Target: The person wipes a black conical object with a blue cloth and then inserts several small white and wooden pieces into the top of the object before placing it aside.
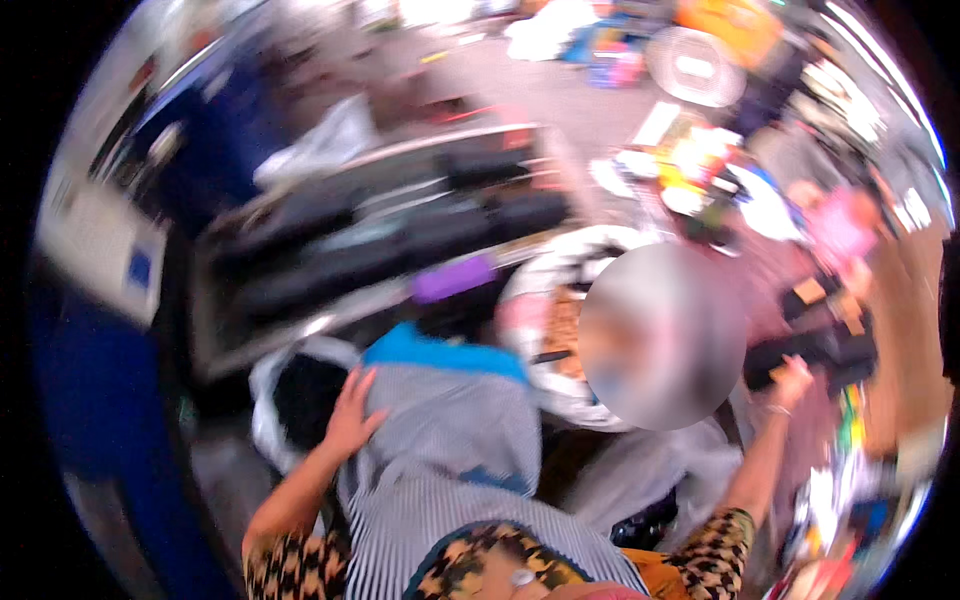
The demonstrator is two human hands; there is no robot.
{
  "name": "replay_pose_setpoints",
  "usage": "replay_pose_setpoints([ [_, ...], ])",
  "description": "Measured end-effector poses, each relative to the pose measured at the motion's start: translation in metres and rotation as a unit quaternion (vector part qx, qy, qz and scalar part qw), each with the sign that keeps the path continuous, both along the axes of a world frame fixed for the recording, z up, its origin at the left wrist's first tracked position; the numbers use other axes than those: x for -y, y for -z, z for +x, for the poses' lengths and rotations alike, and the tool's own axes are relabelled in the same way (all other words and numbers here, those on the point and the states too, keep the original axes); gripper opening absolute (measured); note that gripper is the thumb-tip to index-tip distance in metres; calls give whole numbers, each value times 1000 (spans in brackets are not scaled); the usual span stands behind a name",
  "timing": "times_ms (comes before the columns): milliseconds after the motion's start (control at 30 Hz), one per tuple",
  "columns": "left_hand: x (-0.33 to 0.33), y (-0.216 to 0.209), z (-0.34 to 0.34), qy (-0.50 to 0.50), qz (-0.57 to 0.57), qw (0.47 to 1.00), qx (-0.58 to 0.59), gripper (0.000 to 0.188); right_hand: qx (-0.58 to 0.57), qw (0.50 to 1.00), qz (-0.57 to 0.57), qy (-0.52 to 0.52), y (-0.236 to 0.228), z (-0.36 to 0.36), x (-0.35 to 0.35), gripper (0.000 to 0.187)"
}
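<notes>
Striped cloth: you are pressing down on one grey-and-white striped cloth (450, 440) with a blue edge; it is lying in front of you, its long axis running from your lap away toward the black rack.
Left hand: your left hand (352, 412) is resting flat on the cloth's left side, fingers spread, grip wide and closing on nothing.
Right hand: your right hand (790, 382) is reaching out to the far right, touching a dark object (815, 352); the blur is hiding whether the grip is closed on it, so you cannot tell.
Key relation: the cloth is lying directly under your left hand and well apart from your right, so the left is the nearer one.
Around it: one white bag (290, 400) with dark contents is sitting just left of the cloth; one purple item (452, 278) is lying beyond it on the black rack (380, 240).
Farther out: a heap of mixed goods (720, 180) is spreading along the right.
</notes>
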State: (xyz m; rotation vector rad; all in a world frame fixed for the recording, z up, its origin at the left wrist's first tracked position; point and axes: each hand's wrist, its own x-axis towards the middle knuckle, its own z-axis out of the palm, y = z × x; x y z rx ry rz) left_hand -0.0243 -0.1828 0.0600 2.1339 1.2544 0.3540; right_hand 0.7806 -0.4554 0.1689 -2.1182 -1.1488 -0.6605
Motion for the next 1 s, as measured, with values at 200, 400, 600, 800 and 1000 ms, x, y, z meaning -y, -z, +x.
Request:
replay_pose_setpoints([
  [200,15,61,-150,-229,-156,950,145,46,-8,933,-190,305,-3,42,-4,67],
  [400,161,202,-348,-607,-193,752,-171,32,-1,964,-154,-215,16,-308,-229,35],
  [600,147,231,-383,-505,-198,792,-279,45,57,776,-240,-580,27,-620,-277,48],
  [800,8,212,-350,-320,-118,878,-337,44,49,687,-306,-657,80,-696,-295,48],
  [1000,-50,221,-358,-260,-232,849,-398,37,15,693,-326,-643,68,-681,-287,53],
])
